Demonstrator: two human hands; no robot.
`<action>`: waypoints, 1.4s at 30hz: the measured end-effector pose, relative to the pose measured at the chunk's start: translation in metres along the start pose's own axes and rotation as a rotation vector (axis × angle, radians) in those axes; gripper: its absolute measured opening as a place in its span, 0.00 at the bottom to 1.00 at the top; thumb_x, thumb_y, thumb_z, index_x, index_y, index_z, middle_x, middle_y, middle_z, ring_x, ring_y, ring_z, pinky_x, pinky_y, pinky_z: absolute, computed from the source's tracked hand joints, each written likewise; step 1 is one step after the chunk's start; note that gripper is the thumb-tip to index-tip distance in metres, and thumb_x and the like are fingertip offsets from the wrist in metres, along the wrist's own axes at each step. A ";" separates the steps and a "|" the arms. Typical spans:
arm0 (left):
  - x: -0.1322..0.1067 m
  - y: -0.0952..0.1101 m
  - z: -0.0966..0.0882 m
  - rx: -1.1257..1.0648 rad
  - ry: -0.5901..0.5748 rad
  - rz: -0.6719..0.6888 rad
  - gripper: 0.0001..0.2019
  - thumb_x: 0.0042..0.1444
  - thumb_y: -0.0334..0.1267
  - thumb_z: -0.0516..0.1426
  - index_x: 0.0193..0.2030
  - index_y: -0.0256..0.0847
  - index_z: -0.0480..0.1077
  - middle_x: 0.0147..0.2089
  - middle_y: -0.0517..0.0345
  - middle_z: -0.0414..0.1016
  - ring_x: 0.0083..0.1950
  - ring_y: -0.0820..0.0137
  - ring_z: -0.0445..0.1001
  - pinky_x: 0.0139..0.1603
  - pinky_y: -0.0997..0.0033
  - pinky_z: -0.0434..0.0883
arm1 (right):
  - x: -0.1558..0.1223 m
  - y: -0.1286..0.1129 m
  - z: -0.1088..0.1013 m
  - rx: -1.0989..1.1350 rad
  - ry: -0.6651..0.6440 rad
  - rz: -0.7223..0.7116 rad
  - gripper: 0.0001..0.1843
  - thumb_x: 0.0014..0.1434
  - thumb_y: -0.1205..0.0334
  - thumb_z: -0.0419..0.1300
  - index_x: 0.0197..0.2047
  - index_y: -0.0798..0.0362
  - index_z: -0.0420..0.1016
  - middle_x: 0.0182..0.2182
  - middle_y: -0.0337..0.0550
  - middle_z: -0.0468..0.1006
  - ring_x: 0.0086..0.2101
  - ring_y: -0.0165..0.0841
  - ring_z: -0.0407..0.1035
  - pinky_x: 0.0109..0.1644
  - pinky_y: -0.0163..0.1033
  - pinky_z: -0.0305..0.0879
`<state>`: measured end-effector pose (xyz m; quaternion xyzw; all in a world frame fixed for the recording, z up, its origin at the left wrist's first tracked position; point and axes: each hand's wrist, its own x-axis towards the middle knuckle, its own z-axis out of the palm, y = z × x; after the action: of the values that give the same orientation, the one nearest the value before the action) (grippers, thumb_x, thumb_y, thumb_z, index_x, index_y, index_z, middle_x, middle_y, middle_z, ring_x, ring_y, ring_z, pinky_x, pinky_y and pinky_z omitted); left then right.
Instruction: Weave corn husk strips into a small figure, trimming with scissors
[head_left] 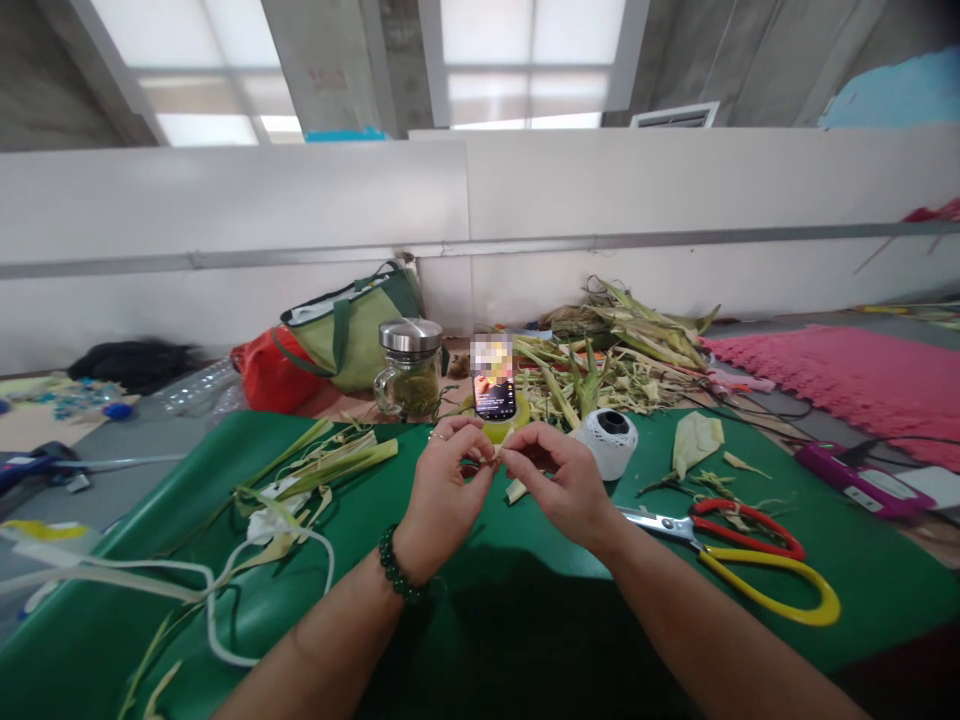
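Both hands meet over the middle of a green mat (517, 620). My left hand (448, 490) pinches a small pale strip of corn husk (496, 453); a green bead bracelet (396, 568) circles that wrist. The fingertips of my right hand (566, 480) close on the strip's other side. Most of the strip is hidden by the fingers. Just behind the hands a phone (493, 400) leans upright on a yellow tape roll (520, 411). Beside my right hand stands a white thread spool (611, 445). Scissors (701, 535) with a red and a yellow handle lie near my right forearm.
Left on the mat are green husk strips (341, 462) and a white cord (211, 600). Behind stand a lidded glass jar (409, 375) and a green bag (352, 335). Husks (645, 330) are piled at the back right, near a pink cloth (832, 380) and a purple device (862, 483).
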<state>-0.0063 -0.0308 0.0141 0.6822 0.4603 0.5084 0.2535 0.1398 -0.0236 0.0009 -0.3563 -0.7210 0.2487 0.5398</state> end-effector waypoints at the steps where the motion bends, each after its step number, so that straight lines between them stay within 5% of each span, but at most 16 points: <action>1: 0.001 0.000 0.000 -0.025 -0.008 -0.006 0.05 0.46 0.27 0.57 0.25 0.40 0.64 0.37 0.56 0.67 0.40 0.68 0.70 0.30 0.77 0.68 | 0.000 0.000 -0.001 0.039 -0.016 0.003 0.04 0.57 0.62 0.58 0.31 0.53 0.69 0.27 0.40 0.71 0.26 0.29 0.68 0.26 0.32 0.65; 8: 0.000 0.002 0.002 -0.159 -0.063 -0.156 0.22 0.46 0.30 0.59 0.49 0.42 0.59 0.29 0.65 0.67 0.30 0.73 0.71 0.28 0.78 0.68 | 0.003 0.003 0.000 0.267 -0.043 0.160 0.10 0.53 0.56 0.62 0.31 0.52 0.67 0.25 0.38 0.72 0.25 0.30 0.70 0.29 0.36 0.70; 13: -0.008 0.000 0.007 -0.006 -0.145 0.009 0.35 0.48 0.23 0.54 0.64 0.43 0.50 0.31 0.63 0.70 0.32 0.73 0.72 0.37 0.73 0.71 | 0.009 0.009 -0.006 0.301 -0.220 0.329 0.15 0.52 0.50 0.62 0.32 0.54 0.71 0.21 0.36 0.71 0.18 0.27 0.64 0.21 0.33 0.62; 17: -0.011 -0.007 0.011 0.046 -0.208 0.050 0.40 0.49 0.22 0.53 0.68 0.43 0.44 0.31 0.63 0.69 0.32 0.73 0.70 0.38 0.73 0.70 | 0.013 0.011 -0.011 0.161 -0.115 0.120 0.11 0.50 0.55 0.65 0.23 0.54 0.74 0.21 0.37 0.67 0.23 0.27 0.61 0.24 0.34 0.57; 20: -0.010 -0.012 0.015 0.050 -0.260 0.054 0.33 0.48 0.23 0.54 0.63 0.41 0.55 0.31 0.62 0.68 0.31 0.73 0.68 0.35 0.73 0.70 | 0.012 0.006 -0.012 0.131 -0.043 -0.014 0.09 0.51 0.60 0.64 0.23 0.53 0.76 0.21 0.37 0.66 0.24 0.28 0.61 0.27 0.34 0.58; 24: -0.003 -0.013 0.014 -0.073 -0.300 -0.017 0.12 0.45 0.26 0.58 0.40 0.37 0.72 0.32 0.58 0.70 0.33 0.71 0.68 0.34 0.73 0.68 | 0.010 0.003 -0.011 0.166 -0.007 -0.060 0.07 0.54 0.60 0.61 0.29 0.53 0.77 0.24 0.39 0.70 0.27 0.30 0.65 0.30 0.35 0.61; 28: 0.005 -0.009 0.004 -0.275 -0.277 -0.208 0.13 0.42 0.32 0.63 0.37 0.37 0.70 0.27 0.62 0.68 0.31 0.72 0.68 0.34 0.73 0.68 | 0.014 0.009 -0.014 0.106 0.117 0.127 0.13 0.58 0.53 0.55 0.34 0.54 0.73 0.26 0.39 0.71 0.26 0.29 0.63 0.28 0.34 0.60; 31: 0.006 -0.004 -0.001 -0.358 -0.211 -0.175 0.23 0.41 0.34 0.65 0.45 0.40 0.63 0.27 0.65 0.67 0.31 0.72 0.69 0.35 0.73 0.69 | 0.018 0.013 -0.015 0.095 -0.095 0.241 0.20 0.58 0.48 0.53 0.26 0.55 0.71 0.21 0.37 0.67 0.23 0.28 0.60 0.25 0.33 0.56; 34: 0.003 0.001 -0.002 -0.322 -0.192 -0.123 0.20 0.46 0.34 0.63 0.44 0.42 0.60 0.28 0.66 0.65 0.30 0.74 0.69 0.32 0.76 0.68 | 0.019 0.013 -0.014 0.222 -0.248 0.261 0.18 0.53 0.47 0.59 0.25 0.56 0.73 0.20 0.37 0.68 0.22 0.26 0.59 0.24 0.32 0.54; 38: 0.002 0.002 -0.003 -0.258 -0.216 -0.129 0.16 0.47 0.32 0.61 0.41 0.41 0.61 0.28 0.65 0.66 0.29 0.74 0.68 0.31 0.76 0.67 | 0.017 0.010 -0.014 0.228 -0.176 0.274 0.15 0.50 0.51 0.62 0.22 0.55 0.73 0.15 0.33 0.63 0.19 0.25 0.55 0.22 0.32 0.51; 42: 0.005 -0.004 -0.005 -0.338 -0.359 -0.174 0.09 0.43 0.34 0.63 0.31 0.36 0.68 0.35 0.55 0.71 0.31 0.72 0.70 0.31 0.73 0.70 | 0.014 0.008 -0.012 0.131 -0.052 0.199 0.14 0.51 0.54 0.61 0.21 0.55 0.73 0.15 0.34 0.64 0.19 0.25 0.56 0.21 0.32 0.51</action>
<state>-0.0124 -0.0251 0.0153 0.6673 0.3733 0.4252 0.4844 0.1512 -0.0085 0.0071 -0.3835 -0.6781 0.3568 0.5156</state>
